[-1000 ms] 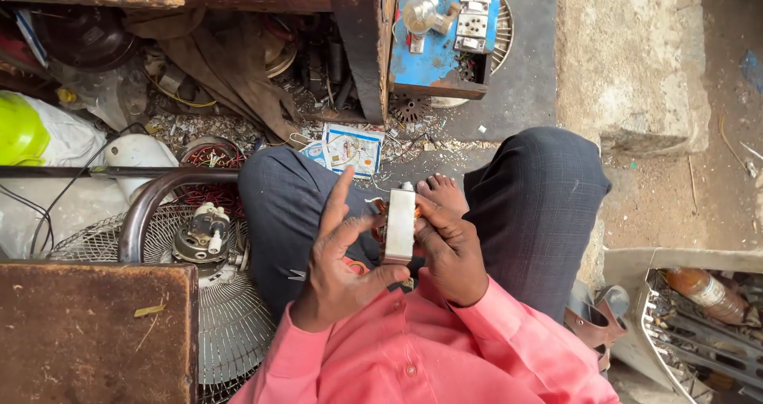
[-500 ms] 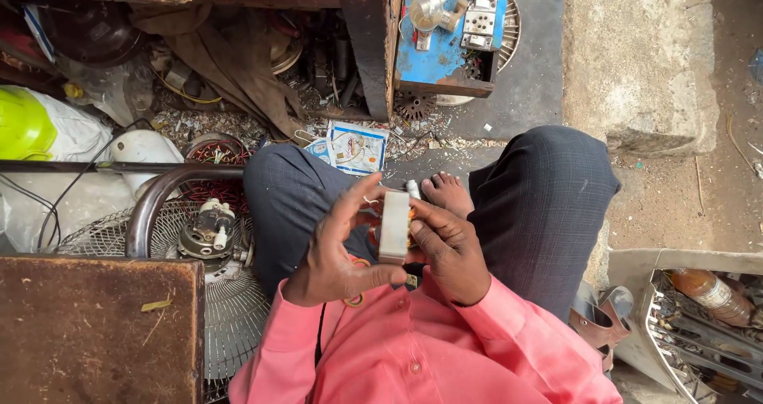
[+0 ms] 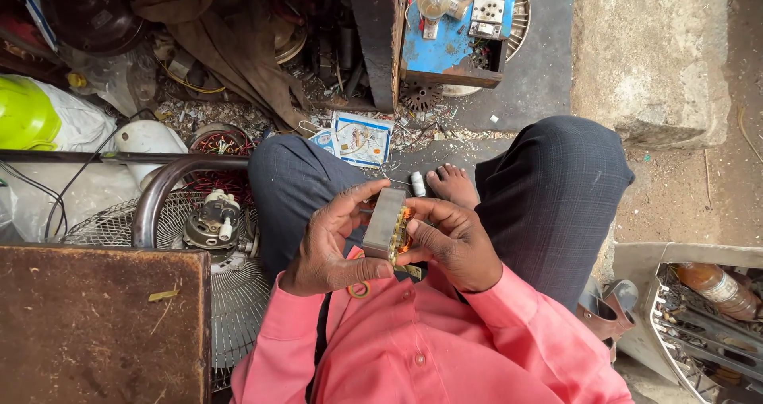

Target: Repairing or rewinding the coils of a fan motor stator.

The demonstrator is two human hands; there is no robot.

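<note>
Both my hands hold a small metal block with copper windings [image 3: 387,226], a motor stator, over my lap. My left hand [image 3: 330,241] wraps its grey outer face, thumb under, fingers on top. My right hand [image 3: 449,241] grips the side where the orange-copper coil shows. I sit in a pink shirt and dark checked trousers, with one bare foot [image 3: 453,183] on the ground just beyond the block. A small white cylinder [image 3: 417,184] lies beside that foot.
A fan guard with its motor [image 3: 213,223] lies at my left, behind a brown wooden surface [image 3: 95,316]. A blue board with sockets and a bulb holder [image 3: 457,22] stands ahead. Printed packets [image 3: 362,139], scrap and wire litter the ground. A concrete block [image 3: 648,54] sits far right.
The block has been turned in my hands from upright and pale-faced to tilted, with the copper coil side showing. My left fingers, earlier spread, have closed over it.
</note>
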